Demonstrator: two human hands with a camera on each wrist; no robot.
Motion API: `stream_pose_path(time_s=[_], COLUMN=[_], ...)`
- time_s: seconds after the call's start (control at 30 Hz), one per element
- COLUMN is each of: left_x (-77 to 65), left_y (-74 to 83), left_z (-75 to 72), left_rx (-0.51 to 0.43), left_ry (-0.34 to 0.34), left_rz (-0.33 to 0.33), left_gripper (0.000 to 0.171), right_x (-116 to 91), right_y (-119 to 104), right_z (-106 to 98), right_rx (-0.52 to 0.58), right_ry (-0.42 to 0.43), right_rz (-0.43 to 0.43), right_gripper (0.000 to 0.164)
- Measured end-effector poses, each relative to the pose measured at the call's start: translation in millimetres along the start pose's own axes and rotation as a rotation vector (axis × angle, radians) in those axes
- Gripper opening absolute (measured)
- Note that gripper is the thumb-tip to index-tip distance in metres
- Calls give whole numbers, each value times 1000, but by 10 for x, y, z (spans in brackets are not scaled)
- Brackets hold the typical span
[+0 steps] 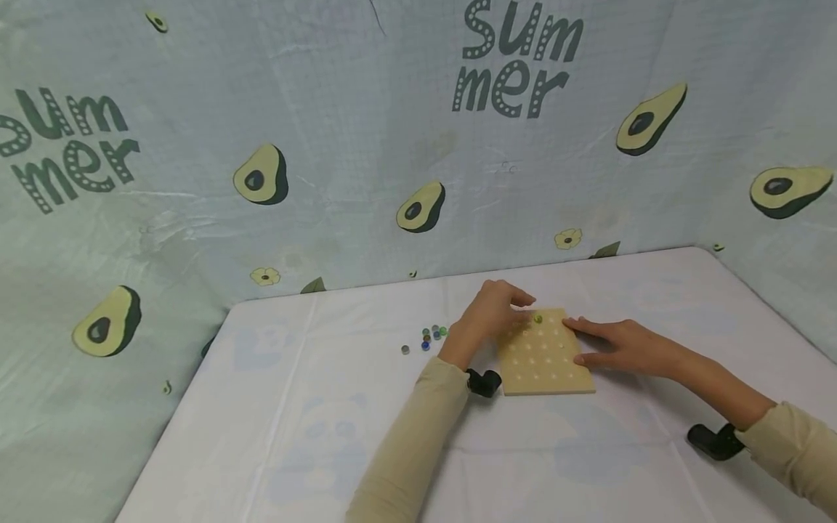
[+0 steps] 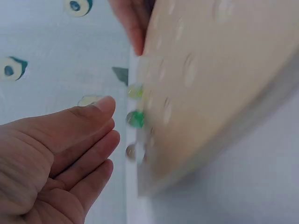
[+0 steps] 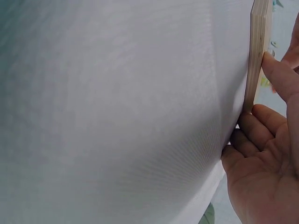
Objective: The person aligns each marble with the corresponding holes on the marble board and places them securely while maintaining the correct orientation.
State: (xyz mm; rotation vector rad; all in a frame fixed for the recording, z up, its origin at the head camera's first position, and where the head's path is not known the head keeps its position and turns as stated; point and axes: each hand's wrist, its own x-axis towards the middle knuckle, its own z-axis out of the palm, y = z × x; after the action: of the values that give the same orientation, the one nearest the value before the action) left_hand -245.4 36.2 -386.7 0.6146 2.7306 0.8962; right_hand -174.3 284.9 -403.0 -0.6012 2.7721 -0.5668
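Note:
A light wooden board [image 1: 544, 363] with rows of round dimples lies flat on the table. My left hand [image 1: 492, 309] hovers over its far left part, fingers loosely bent and nothing between them. Just beyond those fingertips, the left wrist view has a yellow-green marble [image 2: 135, 91], a green marble [image 2: 136, 119] and a clear brownish marble [image 2: 131, 151] along the far row. With thumb and fingertips, my right hand [image 1: 621, 345] touches the board's right side; in the right wrist view its fingers [image 3: 261, 128] lie against the board's edge at the corner.
Left of the board, several loose glass marbles are clustered on the white cloth, among them a blue marble [image 1: 426, 346]; a grey marble [image 1: 405, 349] sits a little apart. A fabric backdrop [image 1: 353, 218] with avocados rises behind the table [image 1: 366, 407].

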Motion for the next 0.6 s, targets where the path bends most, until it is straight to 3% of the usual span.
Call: stream_pose_path(time_s=[0.13,0.3,0.6], left_x=[-66,-280,-716], left_y=[-124,-332,-667], left_z=[-233,-548,-850], left_rx=[29,70,134], left_ry=[28,50,31], left_rz=[23,92,59], left_gripper=[35,37,34], right_x=[-4,-3,0], right_y=[26,40,1], right_z=[3,11,5], right_rx=[-4,-16,-6], right_ry=[3,21,16], right_rz=[-3,-13,-12], right_gripper=[86,87,86])
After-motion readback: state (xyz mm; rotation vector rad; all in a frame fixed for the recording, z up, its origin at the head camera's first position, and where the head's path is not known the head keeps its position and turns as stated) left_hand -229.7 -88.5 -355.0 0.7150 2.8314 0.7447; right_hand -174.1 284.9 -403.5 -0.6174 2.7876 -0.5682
